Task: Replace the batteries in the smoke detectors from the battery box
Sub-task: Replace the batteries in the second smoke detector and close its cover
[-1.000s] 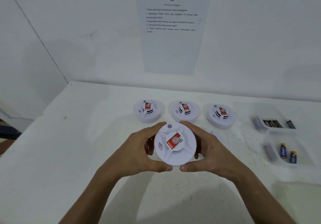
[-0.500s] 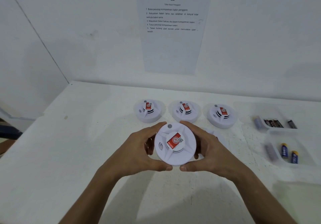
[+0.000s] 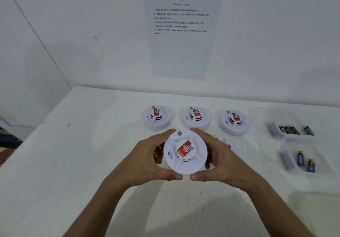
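Note:
A round white smoke detector [image 3: 185, 152] with a red label is held above the table, face up. My left hand [image 3: 147, 159] grips its left rim and my right hand [image 3: 223, 160] grips its right rim, thumbs meeting at the near edge. Three more smoke detectors stand in a row behind it: left [image 3: 156, 117], middle [image 3: 196, 117], right [image 3: 234, 121]. A further white piece [image 3: 230, 145] lies partly hidden behind my right hand. At the right, a clear box [image 3: 287, 115] holds dark batteries [image 3: 288, 129]; a nearer clear box [image 3: 323, 172] holds blue and yellow batteries [image 3: 305, 162].
A printed instruction sheet [image 3: 181, 34] hangs on the white wall behind the table. The white table [image 3: 73, 154] ends at its left edge, with a dark object [image 3: 9, 141] beyond it. The wall corner runs down at the far left.

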Available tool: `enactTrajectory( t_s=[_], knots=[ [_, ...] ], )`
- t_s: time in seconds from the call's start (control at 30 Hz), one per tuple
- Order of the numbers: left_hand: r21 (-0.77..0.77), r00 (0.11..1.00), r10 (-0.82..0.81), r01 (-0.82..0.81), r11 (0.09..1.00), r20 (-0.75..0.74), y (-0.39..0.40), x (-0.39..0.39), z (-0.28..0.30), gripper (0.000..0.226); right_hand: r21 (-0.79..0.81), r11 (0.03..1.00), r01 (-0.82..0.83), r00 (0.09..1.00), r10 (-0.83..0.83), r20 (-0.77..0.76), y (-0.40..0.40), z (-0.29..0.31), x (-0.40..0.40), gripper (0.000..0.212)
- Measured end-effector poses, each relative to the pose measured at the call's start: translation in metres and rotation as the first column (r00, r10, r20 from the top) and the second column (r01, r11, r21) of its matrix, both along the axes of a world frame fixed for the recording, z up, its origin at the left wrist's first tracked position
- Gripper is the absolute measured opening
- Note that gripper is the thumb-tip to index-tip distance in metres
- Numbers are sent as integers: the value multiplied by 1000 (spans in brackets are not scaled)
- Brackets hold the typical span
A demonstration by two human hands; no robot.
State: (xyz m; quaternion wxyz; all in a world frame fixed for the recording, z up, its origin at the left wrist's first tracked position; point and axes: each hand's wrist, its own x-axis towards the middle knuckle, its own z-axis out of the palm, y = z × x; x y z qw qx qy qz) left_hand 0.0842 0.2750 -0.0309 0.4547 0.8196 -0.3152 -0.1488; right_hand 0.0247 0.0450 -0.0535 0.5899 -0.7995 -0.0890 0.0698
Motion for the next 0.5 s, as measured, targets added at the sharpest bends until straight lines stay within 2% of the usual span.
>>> enactTrajectory(
  t_s=[0.5],
  knots=[
    [-15,1000,2,-2,1000,14,-1,3,-2,82,-20,1000,-11,1000,11,11,-2,0,3,96]
  ],
)
